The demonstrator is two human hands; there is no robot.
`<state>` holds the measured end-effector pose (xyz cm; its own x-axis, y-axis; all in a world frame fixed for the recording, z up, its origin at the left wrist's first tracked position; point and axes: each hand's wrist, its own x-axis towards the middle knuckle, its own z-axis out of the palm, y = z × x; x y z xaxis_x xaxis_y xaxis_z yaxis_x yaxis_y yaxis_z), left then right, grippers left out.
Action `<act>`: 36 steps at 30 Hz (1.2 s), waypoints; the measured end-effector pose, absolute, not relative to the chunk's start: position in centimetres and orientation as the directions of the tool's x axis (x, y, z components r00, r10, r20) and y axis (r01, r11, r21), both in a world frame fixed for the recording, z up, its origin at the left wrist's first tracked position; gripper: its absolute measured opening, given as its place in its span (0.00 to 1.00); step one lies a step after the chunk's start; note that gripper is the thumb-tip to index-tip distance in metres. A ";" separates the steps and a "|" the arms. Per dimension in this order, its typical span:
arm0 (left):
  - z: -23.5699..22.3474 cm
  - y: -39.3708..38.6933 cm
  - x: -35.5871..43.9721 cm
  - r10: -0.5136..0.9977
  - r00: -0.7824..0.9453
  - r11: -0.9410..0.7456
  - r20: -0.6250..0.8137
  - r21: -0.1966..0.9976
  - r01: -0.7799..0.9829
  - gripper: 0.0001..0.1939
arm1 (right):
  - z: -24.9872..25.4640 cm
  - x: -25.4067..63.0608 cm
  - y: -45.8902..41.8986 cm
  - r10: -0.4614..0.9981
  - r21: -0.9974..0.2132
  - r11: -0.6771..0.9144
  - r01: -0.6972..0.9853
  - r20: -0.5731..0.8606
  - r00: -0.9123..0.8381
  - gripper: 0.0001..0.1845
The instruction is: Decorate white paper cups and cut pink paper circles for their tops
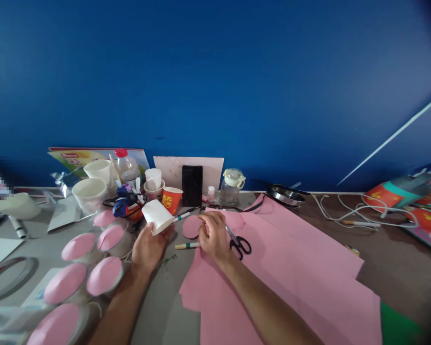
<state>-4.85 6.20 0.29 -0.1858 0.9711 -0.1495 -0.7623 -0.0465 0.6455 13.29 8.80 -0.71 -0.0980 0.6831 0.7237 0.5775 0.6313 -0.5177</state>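
Note:
My left hand [150,249] is wrapped round a white paper cup [157,215], tilted above the grey tabletop. Just to the right, my right hand [214,234] has its fingers curled together at the edge of a round pink paper disc [190,227]. Black-handled scissors [240,246] lie beside that hand on large pink paper sheets [294,268]. A marker [187,246] rests below the disc, and another marker [181,216] lies behind it. Left of my left arm, several paper cups with pink disc tops [105,276] stand grouped.
Stacked white cups [89,191], a red-capped bottle [126,167] and a red cup [171,199] stand at the back left. A black phone [192,186] leans upright near a glass jar [232,187]. White cables [359,208] tangle at the right, past a metal pan [285,195].

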 end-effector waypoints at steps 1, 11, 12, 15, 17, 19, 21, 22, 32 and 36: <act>0.2 6.3 -4.7 0.960 -0.234 -0.071 -0.154 0.672 -0.737 0.18 | -0.8 13.4 9.0 0.689 -0.509 0.627 0.590 0.716 -0.115 0.16; -1.5 6.6 -4.1 0.767 -0.633 -0.194 0.105 0.978 -0.074 0.21 | -1.4 12.8 8.8 0.778 -0.419 0.578 0.700 0.541 -0.319 0.07; -1.3 6.6 -4.2 0.744 -0.657 -0.175 0.121 0.984 -0.017 0.22 | -1.4 12.8 8.8 0.775 -0.414 0.581 0.700 0.543 -0.322 0.07; -0.9 6.7 -4.2 0.720 -0.682 -0.137 0.126 0.990 0.039 0.24 | -1.5 12.8 8.9 0.764 -0.408 0.594 0.693 0.557 -0.327 0.06; -1.0 6.8 -4.3 0.734 -0.670 -0.121 0.113 0.992 0.034 0.25 | -1.5 12.9 8.9 0.756 -0.405 0.602 0.688 0.568 -0.327 0.06; -1.5 7.0 -4.4 0.753 -0.651 -0.108 0.099 0.994 0.026 0.26 | -1.6 12.8 8.9 0.748 -0.399 0.608 0.686 0.578 -0.326 0.07; -2.0 7.0 -4.5 0.767 -0.635 -0.105 0.093 0.994 0.019 0.26 | -1.7 12.8 8.9 0.746 -0.393 0.610 0.688 0.579 -0.330 0.07; -2.2 7.0 -4.5 0.777 -0.623 -0.108 0.092 0.994 0.011 0.26 | -1.7 12.8 8.9 0.748 -0.391 0.608 0.691 0.575 -0.332 0.07; -1.6 6.4 -3.4 0.967 -0.226 0.001 -0.121 0.884 -0.467 0.27 | -0.9 12.5 8.4 0.787 -0.288 0.583 0.760 0.434 -0.439 0.18; -2.3 6.6 -3.9 0.953 -0.303 -0.080 -0.029 0.936 -0.342 0.27 | -0.8 11.9 7.8 0.770 -0.244 0.623 0.743 0.363 -0.525 0.14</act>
<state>-3.85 6.57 -2.32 -0.3025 0.9527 -0.0295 -0.3416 -0.0795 0.9365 11.93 7.75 -0.84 -0.5254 0.7696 0.3629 0.7433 0.6227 -0.2443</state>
